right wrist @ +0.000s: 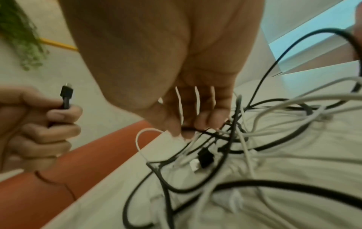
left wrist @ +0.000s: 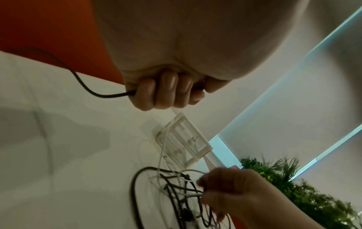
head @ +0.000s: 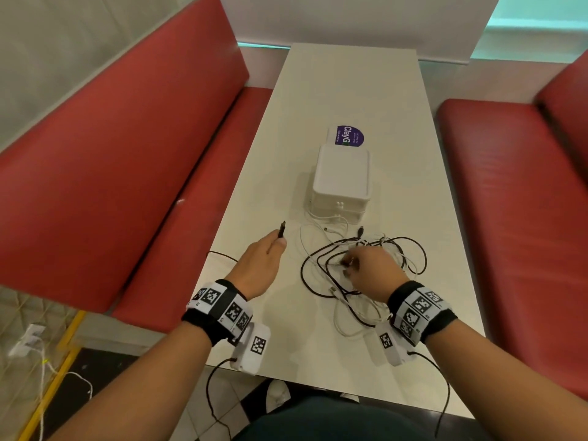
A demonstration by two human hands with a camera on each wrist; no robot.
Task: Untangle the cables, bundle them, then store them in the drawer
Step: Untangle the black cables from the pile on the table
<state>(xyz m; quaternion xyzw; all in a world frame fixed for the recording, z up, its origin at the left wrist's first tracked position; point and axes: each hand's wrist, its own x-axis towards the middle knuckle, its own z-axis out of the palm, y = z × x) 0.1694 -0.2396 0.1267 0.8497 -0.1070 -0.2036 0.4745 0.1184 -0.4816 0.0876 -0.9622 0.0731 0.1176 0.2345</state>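
Two hands are over the table [head: 318, 351] as I watch. My left hand [head: 259, 265] is curled round a black cable [left wrist: 86, 89], its plug [head: 282, 230] sticking up. My right hand [head: 370, 270] pinches strands in the tangle [head: 362, 275] of black and white cables, just before the shut drawer box [head: 341, 178].

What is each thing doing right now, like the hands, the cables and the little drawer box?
Left hand: grips a black cable's plug end, lifted.
Right hand: fingers pinching into the cable pile.
Cable pile: black and white cables tangled, lying on the table.
Drawer box: drawers shut.
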